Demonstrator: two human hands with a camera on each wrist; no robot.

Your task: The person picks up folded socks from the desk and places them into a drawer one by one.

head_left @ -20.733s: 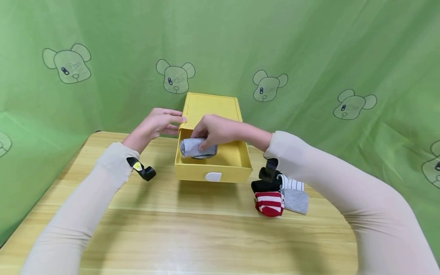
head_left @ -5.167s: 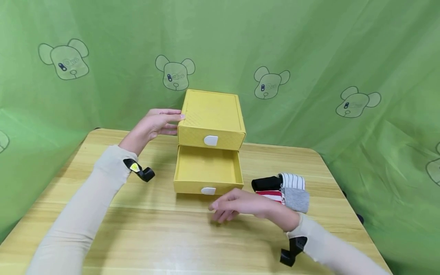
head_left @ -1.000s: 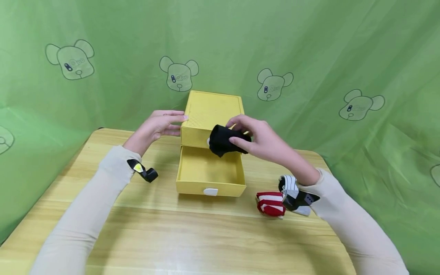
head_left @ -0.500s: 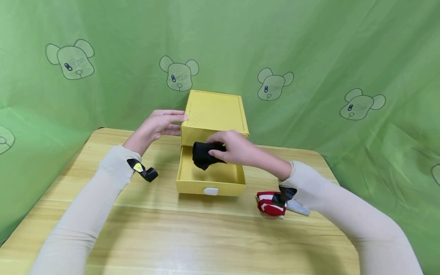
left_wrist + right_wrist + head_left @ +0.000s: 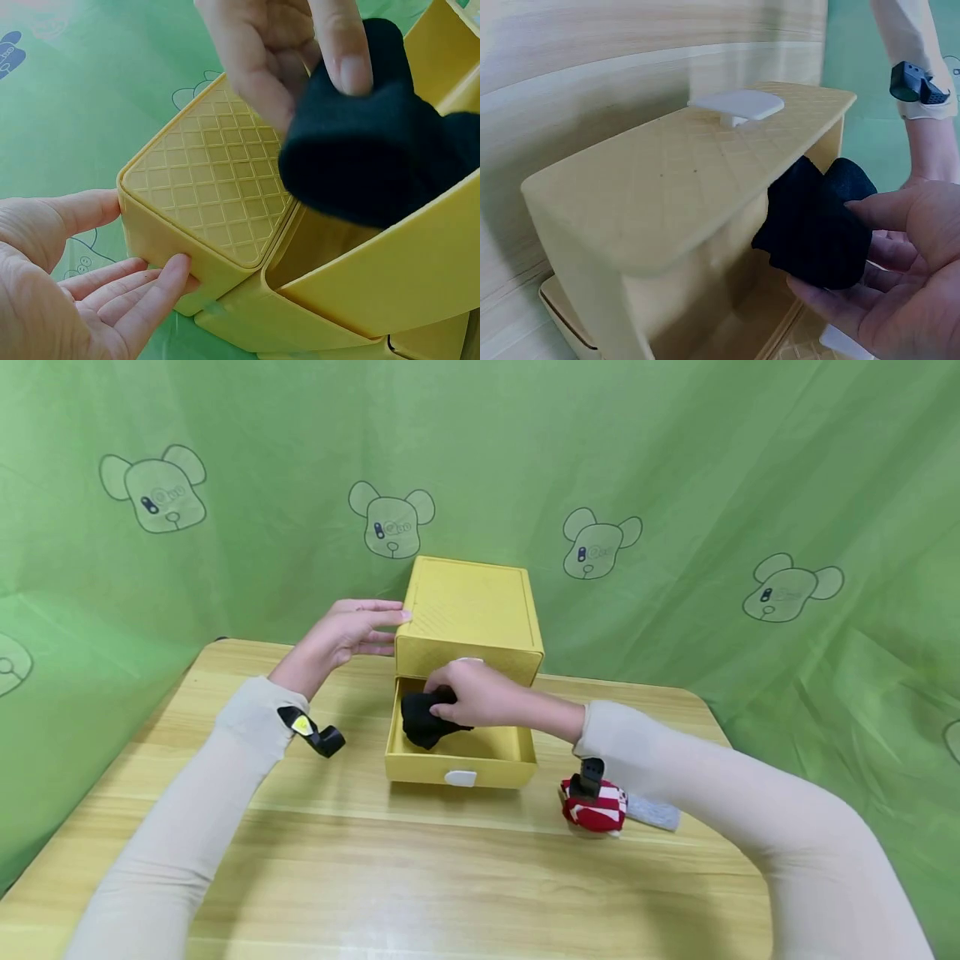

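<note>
My right hand [image 5: 483, 695] pinches a rolled black sock [image 5: 428, 720] between thumb and fingers. It holds the sock inside the left part of the pulled-out lower drawer [image 5: 422, 768] of a yellow two-drawer box [image 5: 471, 602]. In the left wrist view the sock's folded end [image 5: 337, 161] is just above the drawer's edge. My left hand [image 5: 341, 631] has its fingers extended and touches the left side of the box's upper part. The closed upper drawer's white tab is partly hidden behind my right hand; the lower tab [image 5: 460, 777] shows fully.
On the wooden table [image 5: 360, 868], right of the drawer, lie a red-and-white striped rolled sock [image 5: 596, 810] and a grey one [image 5: 654, 812], partly under my right sleeve. A green curtain [image 5: 675, 460] hangs behind the box.
Earlier a grey sock went into the upper drawer, which was later closed, and the lower drawer was pulled out. My right hand has carried the black sock leftward and down into it.
</note>
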